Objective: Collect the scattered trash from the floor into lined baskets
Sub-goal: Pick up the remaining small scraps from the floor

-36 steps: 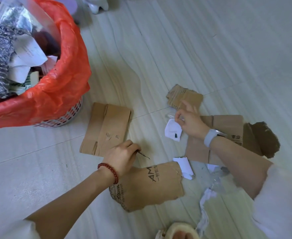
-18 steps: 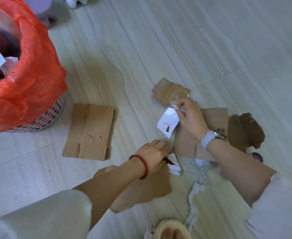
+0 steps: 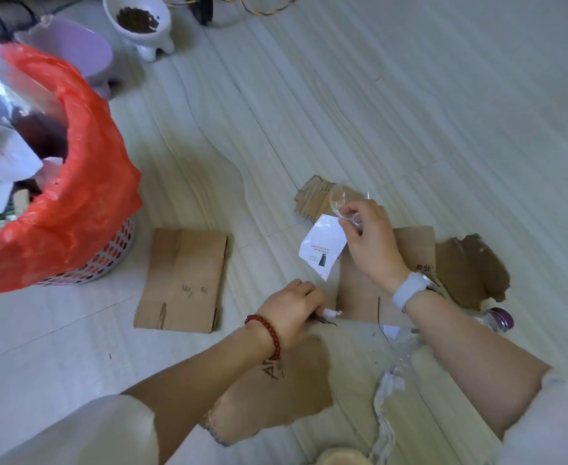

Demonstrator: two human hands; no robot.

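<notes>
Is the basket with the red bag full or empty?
Nearly full: paper and wrappers pile up to the rim of the red-lined white basket.

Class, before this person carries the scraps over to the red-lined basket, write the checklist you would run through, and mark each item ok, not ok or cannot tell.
1. Right hand holds the white label and clear wrapper firmly: ok.
2. Left hand grips the small white scrap: ok; a thin dark bit sits with it.
3. Basket upright, red liner open: ok.
4. Room left in the basket: cannot tell, it already looks heaped.
5. Floor cleared: not ok; the flat cardboard, torn cardboard and bottle remain.
</notes>
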